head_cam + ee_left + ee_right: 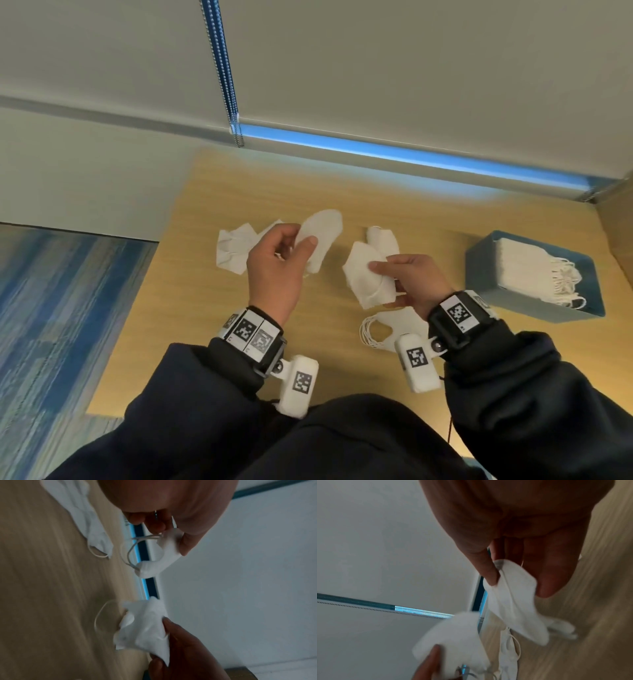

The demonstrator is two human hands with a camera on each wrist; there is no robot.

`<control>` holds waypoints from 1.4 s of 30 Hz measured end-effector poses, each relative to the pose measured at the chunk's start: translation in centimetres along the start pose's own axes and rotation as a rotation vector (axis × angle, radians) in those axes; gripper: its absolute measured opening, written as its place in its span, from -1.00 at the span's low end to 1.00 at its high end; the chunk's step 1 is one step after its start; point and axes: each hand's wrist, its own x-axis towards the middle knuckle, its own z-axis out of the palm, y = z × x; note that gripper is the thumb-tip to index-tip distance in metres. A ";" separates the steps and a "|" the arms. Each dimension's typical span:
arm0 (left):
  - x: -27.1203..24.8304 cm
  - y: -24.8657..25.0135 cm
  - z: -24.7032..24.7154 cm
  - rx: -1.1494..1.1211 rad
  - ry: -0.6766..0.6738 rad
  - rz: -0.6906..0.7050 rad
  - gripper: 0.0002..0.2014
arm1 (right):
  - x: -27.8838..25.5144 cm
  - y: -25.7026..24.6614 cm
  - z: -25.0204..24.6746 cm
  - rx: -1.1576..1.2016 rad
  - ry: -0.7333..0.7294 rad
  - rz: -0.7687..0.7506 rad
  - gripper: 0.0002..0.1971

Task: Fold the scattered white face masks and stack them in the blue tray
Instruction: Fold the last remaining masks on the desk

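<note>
Masks, white and crumpled: left hand (274, 270) pinches one (322, 236), right hand (416, 281) another (363, 277).

Taking the blue tray (479, 274) as reference. I see it nearly full: stacked masks (520, 267) fill it, ear loops spilling toward its near right corner, so entry is only from above. Bare table (428, 240) lies just left of the tray, an open lane between it and my right hand (416, 279). That hand holds a mask (363, 277) and blocks the direct line further left. A loose mask (387, 329) sits left of the tray's near corner, under my right wrist. Another mask (382, 240) lies beyond the hand. Far left of the tray, my left hand (277, 263) with its mask (322, 233) covers a flat pile (233, 250). Wall close behind the tray.
</note>
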 end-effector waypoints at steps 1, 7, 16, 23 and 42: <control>0.2 0.2 0.0 -0.002 0.002 0.011 -0.91 | 0.0 0.0 0.1 -0.035 0.011 -0.026 -0.82; 0.9 -0.5 -0.7 -0.038 -0.010 -0.097 -0.93 | 0.6 0.7 0.6 -0.171 0.044 -0.064 -0.45; 0.7 -2.6 -2.5 -0.247 0.175 -0.483 -0.93 | 1.5 1.0 0.5 -0.027 0.111 0.018 -0.75; -0.1 -1.7 -1.3 -0.063 0.097 -0.274 -0.87 | 0.7 0.5 1.2 0.057 0.067 -0.030 -0.80; -0.9 -4.6 -0.5 0.827 -0.657 0.545 -0.81 | -0.2 1.8 1.7 0.211 -0.065 -0.014 -0.84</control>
